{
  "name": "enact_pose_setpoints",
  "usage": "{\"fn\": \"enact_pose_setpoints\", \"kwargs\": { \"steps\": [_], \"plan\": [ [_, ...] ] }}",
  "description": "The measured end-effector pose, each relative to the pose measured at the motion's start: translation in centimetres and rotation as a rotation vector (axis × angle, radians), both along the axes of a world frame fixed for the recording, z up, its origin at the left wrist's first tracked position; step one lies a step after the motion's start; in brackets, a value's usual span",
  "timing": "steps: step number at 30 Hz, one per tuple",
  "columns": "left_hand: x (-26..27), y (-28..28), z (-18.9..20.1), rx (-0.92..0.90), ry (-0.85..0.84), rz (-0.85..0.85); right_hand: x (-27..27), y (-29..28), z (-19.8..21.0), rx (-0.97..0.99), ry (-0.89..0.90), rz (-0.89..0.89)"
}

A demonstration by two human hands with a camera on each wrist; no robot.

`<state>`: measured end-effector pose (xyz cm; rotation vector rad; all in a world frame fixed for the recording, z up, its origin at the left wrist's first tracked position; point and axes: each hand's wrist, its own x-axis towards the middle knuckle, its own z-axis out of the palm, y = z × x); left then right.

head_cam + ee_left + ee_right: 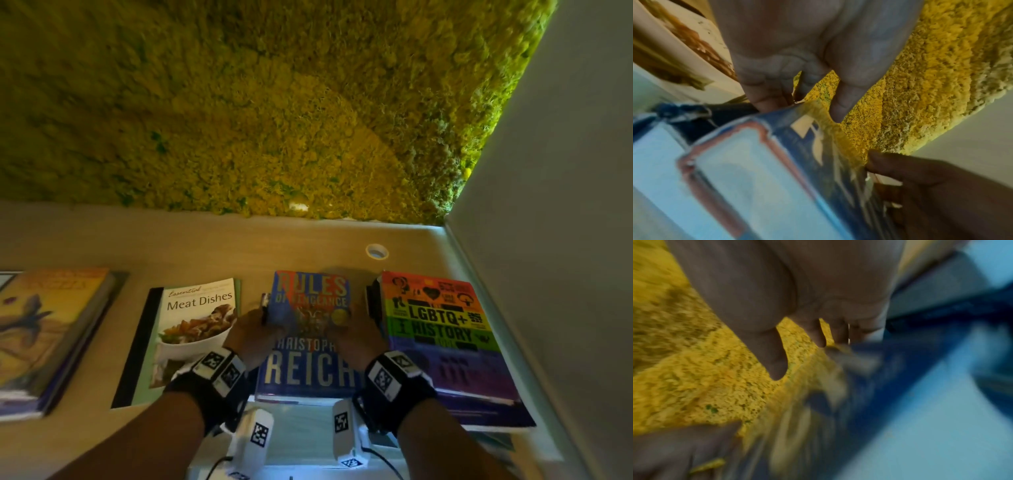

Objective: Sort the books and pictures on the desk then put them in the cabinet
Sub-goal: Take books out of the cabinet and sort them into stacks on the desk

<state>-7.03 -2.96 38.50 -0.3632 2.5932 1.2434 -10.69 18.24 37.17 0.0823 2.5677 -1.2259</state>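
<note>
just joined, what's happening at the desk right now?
A person has both hands on the blue Reich hardcover: left hand gripping its left edge, right hand its right. It sits on the desk between the Meat Dishes cookbook and the LGBTQ+ History book. More books are stacked at far left. No cabinet in view.

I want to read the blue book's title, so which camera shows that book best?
The head view: the blue book faces up between both hands, its cover readable. The left wrist view shows only a blurred corner; the right wrist view, blue smears.
</note>
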Motion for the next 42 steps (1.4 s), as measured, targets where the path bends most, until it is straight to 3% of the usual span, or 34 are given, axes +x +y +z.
{"fn": "enact_pose_setpoints", "kwargs": {
  "steps": [3,6,9,12,16,20,23,29,31,33,36,38,39,42],
  "plan": [
    [0.1,0.0,-0.3,0.215,-0.021,0.042,-1.1,0.8,-3.1,-0.03,-0.017,-0.084],
    [1.0,-0.5,0.0,0.366,-0.039,0.005,0.7,0.5,-0.6,-0.055,-0.081,-0.154],
    [1.4,-1.3,-0.9,0.202,0.04,-0.062,2.0,0.5,0.5,-0.015,-0.16,-0.172],
    [1.3,-1.8,-2.2,-0.031,0.145,-0.095,2.4,0.4,0.5,0.049,-0.123,-0.134],
    [2.2,-1.9,-1.3,0.212,0.038,0.012,2.4,0.3,0.3,0.061,-0.104,-0.168],
    [1.6,-3.2,-2.3,0.146,-0.045,0.079,2.4,0.3,0.2,0.022,-0.133,-0.172],
    [1.5,-3.8,-1.9,0.041,-0.063,-0.016,2.8,0.1,0.6,-0.019,-0.165,-0.152],
    [1.5,-6.4,-2.3,0.112,0.048,0.041,3.7,-2.1,0.1,-0.335,-0.34,-0.226],
    [1.8,-7.7,-2.3,0.07,0.08,-0.009,4.0,-3.3,-0.2,-0.428,-0.433,-0.236],
    [2.0,-9.6,-2.8,0.045,0.106,0.055,4.4,-4.7,-0.3,-0.539,-0.482,-0.227],
    [2.2,-12.6,-3.6,0.087,0.072,0.202,4.8,-6.5,-0.9,-0.637,-0.466,-0.194],
    [2.4,-13.6,-3.5,0.118,0.031,0.2,4.5,-6.8,-1.3,-0.668,-0.427,-0.193],
    [2.4,-13.8,-3.6,0.096,0.027,0.195,4.2,-6.5,-1.6,-0.678,-0.412,-0.199],
    [2.6,-13.3,-3.7,-0.205,-0.002,0.235,3.0,-4.2,-1.0,-0.675,-0.333,-0.249]
  ]
}}
